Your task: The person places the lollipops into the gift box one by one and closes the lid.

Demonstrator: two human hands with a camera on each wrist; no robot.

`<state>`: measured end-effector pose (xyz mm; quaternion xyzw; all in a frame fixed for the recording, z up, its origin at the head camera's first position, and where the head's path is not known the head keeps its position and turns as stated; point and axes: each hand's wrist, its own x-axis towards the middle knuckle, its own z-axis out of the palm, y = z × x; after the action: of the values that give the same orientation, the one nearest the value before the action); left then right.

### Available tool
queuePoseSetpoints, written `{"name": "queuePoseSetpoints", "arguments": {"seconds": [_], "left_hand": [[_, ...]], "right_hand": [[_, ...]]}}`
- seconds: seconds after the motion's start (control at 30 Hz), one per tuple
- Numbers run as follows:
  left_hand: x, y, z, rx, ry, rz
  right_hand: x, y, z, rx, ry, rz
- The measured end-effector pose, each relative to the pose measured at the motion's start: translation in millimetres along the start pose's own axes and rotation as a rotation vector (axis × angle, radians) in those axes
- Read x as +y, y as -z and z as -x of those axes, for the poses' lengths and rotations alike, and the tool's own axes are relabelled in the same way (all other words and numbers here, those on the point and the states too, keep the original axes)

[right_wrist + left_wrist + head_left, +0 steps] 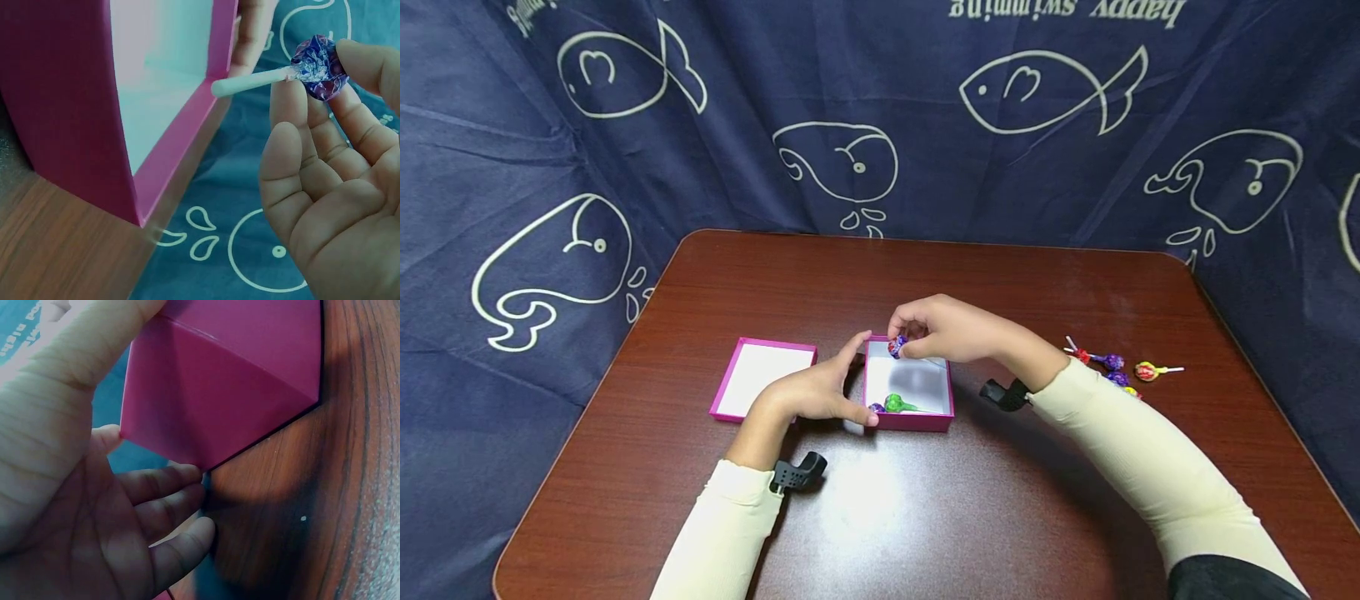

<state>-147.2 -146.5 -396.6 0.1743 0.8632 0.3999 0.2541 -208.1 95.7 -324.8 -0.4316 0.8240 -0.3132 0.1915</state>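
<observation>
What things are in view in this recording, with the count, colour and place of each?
held lollipop: one, purple and red wrapper with white stick, in the right hand
boxed lollipops: two visible, green and purple, near side of the box
loose lollipops: about five, red, purple and yellow, table's right, some partly hidden
box: one, pink with white inside, mid-table
lid: one, pink-edged white, left of the box
table: one, brown
cloth: one, dark blue with white drawings, behind the table
wrist mounts: two, black, at the wrists
sleeves: two, cream, forearms
left hand: one, at the box's left side
right hand: one, over the box
</observation>
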Motion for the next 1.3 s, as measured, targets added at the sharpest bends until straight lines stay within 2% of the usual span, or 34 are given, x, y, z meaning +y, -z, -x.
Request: {"name": "queuePoseSetpoints", "arguments": {"seconds": [0.23, 0.53, 0.83, 1.13, 1.3], "left_hand": [[-1.2, -0.4, -1.1, -0.005, 0.000, -0.004], [-1.6, -0.4, -0.7, -0.001, -0.013, -0.004], [-2.7, -0.4, -0.9, -0.008, -0.026, -0.001], [-1.8, -0.7, -0.8, 0.000, -0.058, 0.010], [-2.5, -0.8, -0.2, 0.005, -0.049, 0.010]], "right_hand": [[5.1, -8.6, -8.8, -0.050, -0.007, -0.002], [15.5, -33.5, -19.1, -0.135, -0.055, 0.060], [24.6, -51.1, -27.8, -0.145, -0.053, 0.111], [25.1, -57.3, -34.2, -0.164, -0.074, 0.144], [26.1, -60.1, -36.8, -0.168, -0.066, 0.141]]}}
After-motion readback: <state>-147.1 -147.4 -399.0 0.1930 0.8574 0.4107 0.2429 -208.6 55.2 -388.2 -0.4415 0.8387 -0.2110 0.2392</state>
